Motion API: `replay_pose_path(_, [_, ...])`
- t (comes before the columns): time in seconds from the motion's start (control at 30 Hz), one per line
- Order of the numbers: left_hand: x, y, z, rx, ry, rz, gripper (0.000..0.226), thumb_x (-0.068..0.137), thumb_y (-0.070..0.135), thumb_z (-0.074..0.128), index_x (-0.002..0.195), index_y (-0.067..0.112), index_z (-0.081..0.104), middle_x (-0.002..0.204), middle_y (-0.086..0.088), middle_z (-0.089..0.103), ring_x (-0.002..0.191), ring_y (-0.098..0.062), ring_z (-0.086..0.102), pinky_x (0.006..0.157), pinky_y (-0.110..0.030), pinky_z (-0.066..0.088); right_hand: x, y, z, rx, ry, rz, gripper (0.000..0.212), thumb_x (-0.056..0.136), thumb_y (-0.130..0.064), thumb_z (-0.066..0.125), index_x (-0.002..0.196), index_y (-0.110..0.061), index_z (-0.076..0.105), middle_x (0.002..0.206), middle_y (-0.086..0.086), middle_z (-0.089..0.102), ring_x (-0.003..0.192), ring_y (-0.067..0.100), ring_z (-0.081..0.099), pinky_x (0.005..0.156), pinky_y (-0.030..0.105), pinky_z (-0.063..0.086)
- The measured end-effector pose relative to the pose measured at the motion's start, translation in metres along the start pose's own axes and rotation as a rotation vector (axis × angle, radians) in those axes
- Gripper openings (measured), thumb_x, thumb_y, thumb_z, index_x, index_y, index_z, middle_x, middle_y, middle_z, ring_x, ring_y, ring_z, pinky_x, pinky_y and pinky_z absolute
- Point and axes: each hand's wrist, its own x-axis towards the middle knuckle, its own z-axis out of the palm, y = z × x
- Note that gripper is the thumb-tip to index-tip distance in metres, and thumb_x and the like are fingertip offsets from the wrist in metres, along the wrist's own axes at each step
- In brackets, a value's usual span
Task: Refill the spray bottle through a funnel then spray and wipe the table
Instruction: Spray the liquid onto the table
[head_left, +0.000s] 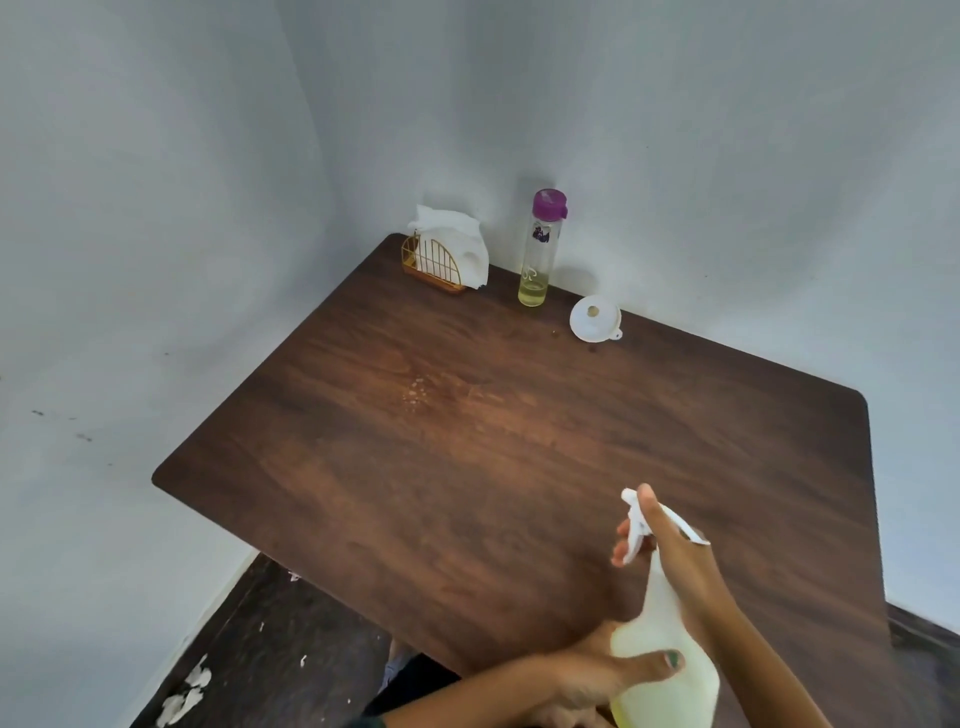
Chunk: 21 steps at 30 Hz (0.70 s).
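A translucent spray bottle (660, 639) with yellowish liquid and a white trigger head stands above the near right part of the dark wooden table (467, 467). My right hand (675, 556) grips its neck, fingers curled at the trigger, nozzle pointing toward the table's middle. My left hand (597, 675) holds the bottle's body from the left, thumb across its front. A white funnel (595, 318) lies on its side at the far edge. A small wet patch of droplets (415, 392) shows near the table's centre.
A clear bottle with a purple cap (540, 249) and a little yellow liquid stands by the wall. A gold wire holder with white napkins (447, 257) sits in the far corner. Walls border the table's far sides; dark floor with white scraps (184, 696) lies at lower left.
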Motion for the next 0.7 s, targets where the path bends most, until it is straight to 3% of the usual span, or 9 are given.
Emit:
replay_pose_path(0.1, [0.006, -0.010, 0.014, -0.028, -0.009, 0.011, 0.044, 0.093, 0.037, 0.060, 0.134, 0.028, 0.048, 0.134, 0.009, 0.058, 0.122, -0.005, 0.052, 0.100, -0.025, 0.043, -0.005, 0.009, -0.005, 0.031, 0.043, 0.037, 0.044, 0.088, -0.049, 0.053, 0.095, -0.009, 0.071, 0.070, 0.011, 0.060, 0.060, 0.022, 0.056, 0.059, 0.033, 0.052])
replay_pose_path(0.17, [0.005, -0.012, 0.016, -0.061, 0.005, -0.042, 0.025, 0.094, 0.037, 0.057, 0.119, 0.034, 0.052, 0.118, 0.019, 0.060, 0.107, 0.003, 0.055, 0.084, -0.017, 0.048, -0.007, 0.010, -0.004, 0.028, 0.039, 0.040, 0.040, 0.089, -0.048, 0.054, 0.097, -0.013, 0.071, 0.070, 0.011, 0.059, 0.059, 0.021, 0.054, 0.055, 0.032, 0.050])
replay_pose_path(0.23, [0.003, -0.010, 0.018, -0.064, -0.024, -0.077, 0.022, 0.090, 0.044, 0.061, 0.108, 0.038, 0.051, 0.110, 0.022, 0.057, 0.104, 0.001, 0.054, 0.085, -0.024, 0.050, -0.008, 0.009, -0.004, 0.021, 0.011, 0.019, 0.039, 0.090, -0.045, 0.053, 0.096, -0.011, 0.071, 0.070, 0.010, 0.061, 0.059, 0.019, 0.057, 0.055, 0.024, 0.052])
replay_pose_path(0.33, [0.011, -0.016, 0.013, -0.065, 0.021, -0.047, 0.053, 0.077, 0.054, 0.071, 0.121, 0.041, 0.044, 0.123, 0.016, 0.052, 0.116, -0.010, 0.051, 0.093, -0.040, 0.052, -0.006, 0.005, -0.009, -0.018, -0.064, 0.015, 0.043, 0.087, -0.045, 0.056, 0.091, -0.005, 0.070, 0.080, 0.012, 0.070, 0.074, 0.022, 0.069, 0.073, 0.028, 0.055])
replay_pose_path(0.43, [0.014, -0.011, 0.008, -0.071, 0.064, -0.003, 0.060, 0.079, 0.045, 0.073, 0.127, 0.038, 0.038, 0.127, 0.010, 0.048, 0.111, -0.010, 0.050, 0.084, -0.036, 0.056, -0.004, -0.005, -0.016, -0.060, -0.191, 0.020, 0.049, 0.073, -0.054, 0.071, 0.098, -0.012, 0.069, 0.097, 0.002, 0.073, 0.093, 0.020, 0.069, 0.082, 0.031, 0.052])
replay_pose_path(0.5, [0.016, -0.007, 0.003, -0.076, 0.076, 0.020, 0.062, 0.077, 0.041, 0.075, 0.127, 0.037, 0.038, 0.129, 0.007, 0.047, 0.111, -0.012, 0.050, 0.081, -0.035, 0.057, -0.003, -0.013, -0.019, -0.126, -0.279, -0.011, 0.057, 0.065, -0.057, 0.069, 0.111, -0.022, 0.066, 0.109, -0.007, 0.069, 0.102, 0.015, 0.065, 0.086, 0.030, 0.051])
replay_pose_path(0.57, [0.021, -0.004, -0.004, -0.074, 0.118, 0.059, 0.066, 0.073, 0.042, 0.079, 0.126, 0.037, 0.039, 0.130, 0.006, 0.048, 0.114, -0.014, 0.051, 0.082, -0.037, 0.058, -0.003, -0.021, -0.018, -0.188, -0.312, -0.063, 0.051, 0.068, -0.050, 0.069, 0.115, -0.033, 0.061, 0.108, -0.010, 0.067, 0.101, 0.014, 0.063, 0.085, 0.029, 0.052])
replay_pose_path(0.7, [0.032, 0.004, -0.017, -0.122, 0.219, 0.156, 0.067, 0.073, 0.038, 0.081, 0.125, 0.034, 0.039, 0.127, 0.006, 0.051, 0.113, -0.013, 0.054, 0.081, -0.040, 0.059, 0.004, -0.025, -0.012, -0.344, -0.108, -0.154, 0.030, 0.078, -0.029, 0.075, 0.102, -0.025, 0.057, 0.098, -0.006, 0.064, 0.088, 0.011, 0.062, 0.068, 0.016, 0.047])
